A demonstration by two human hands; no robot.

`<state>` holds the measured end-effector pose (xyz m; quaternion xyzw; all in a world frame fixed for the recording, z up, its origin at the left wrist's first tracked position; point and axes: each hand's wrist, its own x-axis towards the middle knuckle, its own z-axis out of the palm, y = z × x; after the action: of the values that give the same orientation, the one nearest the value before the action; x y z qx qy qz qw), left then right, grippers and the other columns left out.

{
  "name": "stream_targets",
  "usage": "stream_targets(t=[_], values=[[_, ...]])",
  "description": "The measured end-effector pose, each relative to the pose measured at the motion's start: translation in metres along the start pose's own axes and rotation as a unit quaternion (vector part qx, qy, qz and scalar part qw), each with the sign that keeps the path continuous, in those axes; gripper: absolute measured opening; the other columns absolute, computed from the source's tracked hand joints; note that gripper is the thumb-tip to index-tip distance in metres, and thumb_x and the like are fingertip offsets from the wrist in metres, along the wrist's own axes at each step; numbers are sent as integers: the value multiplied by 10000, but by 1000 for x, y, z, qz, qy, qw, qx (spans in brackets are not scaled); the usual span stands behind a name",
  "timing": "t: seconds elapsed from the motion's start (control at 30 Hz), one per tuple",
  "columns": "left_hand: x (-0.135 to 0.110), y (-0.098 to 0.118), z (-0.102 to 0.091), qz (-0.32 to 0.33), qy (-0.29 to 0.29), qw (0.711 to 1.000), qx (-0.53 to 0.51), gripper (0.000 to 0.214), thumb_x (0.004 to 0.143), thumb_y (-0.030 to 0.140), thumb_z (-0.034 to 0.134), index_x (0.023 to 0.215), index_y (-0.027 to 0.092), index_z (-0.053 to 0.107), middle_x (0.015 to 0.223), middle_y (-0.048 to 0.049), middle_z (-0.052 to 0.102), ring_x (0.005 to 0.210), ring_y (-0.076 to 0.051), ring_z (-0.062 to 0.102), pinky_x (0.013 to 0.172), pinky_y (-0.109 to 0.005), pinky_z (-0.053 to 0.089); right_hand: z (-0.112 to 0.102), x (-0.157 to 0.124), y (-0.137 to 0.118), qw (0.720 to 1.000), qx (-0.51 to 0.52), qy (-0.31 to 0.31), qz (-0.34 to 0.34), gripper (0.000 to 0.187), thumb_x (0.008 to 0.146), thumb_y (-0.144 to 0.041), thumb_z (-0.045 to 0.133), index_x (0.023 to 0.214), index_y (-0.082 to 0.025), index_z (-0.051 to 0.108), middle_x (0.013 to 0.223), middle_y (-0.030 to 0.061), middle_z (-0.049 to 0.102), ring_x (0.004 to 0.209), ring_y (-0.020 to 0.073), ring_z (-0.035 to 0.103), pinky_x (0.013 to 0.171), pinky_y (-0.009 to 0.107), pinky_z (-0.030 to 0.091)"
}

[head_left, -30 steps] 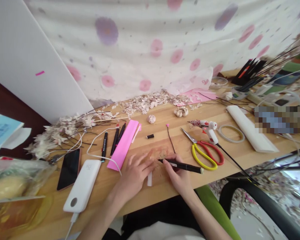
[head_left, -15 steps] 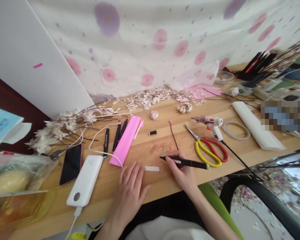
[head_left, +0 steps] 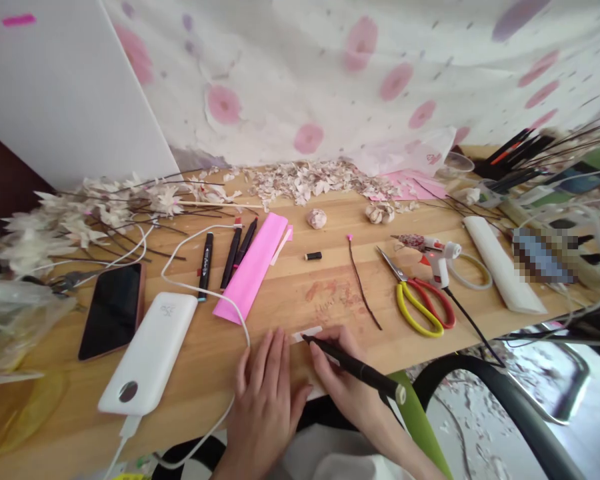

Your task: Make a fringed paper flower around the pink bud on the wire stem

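My left hand (head_left: 265,407) lies flat on the pale wooden worktop (head_left: 190,400), its fingers spread and holding nothing, just left of the narrow white paper strip (head_left: 307,334). My right hand (head_left: 343,377) is clenched around one black marker pen (head_left: 375,379), which lies on a slant: its capped end points near and right, its tip far and left. The tip sits right at the white paper strip, which lies crosswise on the worktop between my hands, close to the near edge.

Farther out, three more black markers (head_left: 231,257) lie side by side to the left of one bright pink paper strip (head_left: 253,267), which runs on a slant. Beyond my hands stand one thin dark wire stem with a pink tip (head_left: 360,283) and one small black cap (head_left: 313,255). To the right lie one pair of scissors with yellow and red handles (head_left: 417,307) and one white hot glue gun (head_left: 439,263). To the left are one white power bank (head_left: 147,353) and one black smartphone (head_left: 113,310). Along the far side runs a heap of pale paper petals (head_left: 305,183).
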<state>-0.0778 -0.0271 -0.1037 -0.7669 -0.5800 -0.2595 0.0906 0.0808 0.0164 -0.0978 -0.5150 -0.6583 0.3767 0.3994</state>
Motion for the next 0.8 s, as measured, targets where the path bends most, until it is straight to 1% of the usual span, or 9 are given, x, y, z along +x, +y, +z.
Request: stream_targets(t=[0.1, 0.2, 0.3, 0.47, 0.63, 0.73, 0.8], values=[[-3, 1, 4, -35, -9, 999, -38, 560, 1050, 446, 418, 1267, 15, 703, 1330, -164, 724, 1241, -299, 598, 1253, -429, 129, 8, -1, 1, 999, -36, -6, -13, 20, 978, -270, 609, 959, -267, 613, 814, 0, 634, 746, 197, 620, 642, 318, 516], [-5, 2, 6, -46, -14, 997, -53, 556, 1043, 443, 440, 1272, 9, 702, 1354, -166, 706, 1260, -297, 590, 1272, -418, 90, 12, -1, 4, 997, -72, -6, -30, 21, 970, -258, 615, 970, -278, 611, 832, 3, 644, 768, 206, 617, 669, 341, 509], [-4, 3, 5, -43, -14, 997, -55, 545, 1042, 425, 450, 1283, 0, 692, 1375, -166, 690, 1264, -300, 588, 1277, -422, 95, 12, -3, 5, 995, -96, -2, -31, 32, 970, -258, 617, 977, -280, 595, 836, 3, 647, 782, 214, 625, 683, 349, 512], [-4, 3, 5, -55, -18, 996, -66, 556, 1031, 428, 483, 1291, -24, 676, 1377, -174, 686, 1273, -301, 580, 1285, -428, 79, 7, -3, -1, 994, -102, -3, 27, 4, 1020, -273, 582, 1018, -272, 584, 836, 3, 644, 696, 185, 626, 618, 317, 510], [-4, 3, 5, -50, -16, 997, -63, 539, 1029, 414, 492, 1288, -21, 677, 1374, -185, 688, 1276, -302, 578, 1285, -450, 89, 6, -3, -4, 994, -103, -10, 17, 33, 994, -287, 630, 981, -271, 605, 854, 13, 648, 759, 199, 637, 660, 327, 521], [-2, 2, 3, -49, -23, 997, -55, 545, 1031, 415, 486, 1297, -25, 667, 1374, -190, 689, 1271, -307, 581, 1285, -468, 97, 7, -2, -5, 995, -95, 4, 27, 19, 1008, -257, 600, 997, -270, 592, 841, 9, 650, 732, 192, 635, 639, 322, 519], [1, 1, 1, -31, -26, 998, -39, 530, 1030, 393, 489, 1282, -35, 674, 1349, -196, 704, 1251, -311, 588, 1285, -474, 98, 7, -1, -6, 996, -91, 6, 20, 17, 997, -264, 611, 990, -275, 599, 829, 6, 645, 727, 195, 632, 627, 322, 514]])
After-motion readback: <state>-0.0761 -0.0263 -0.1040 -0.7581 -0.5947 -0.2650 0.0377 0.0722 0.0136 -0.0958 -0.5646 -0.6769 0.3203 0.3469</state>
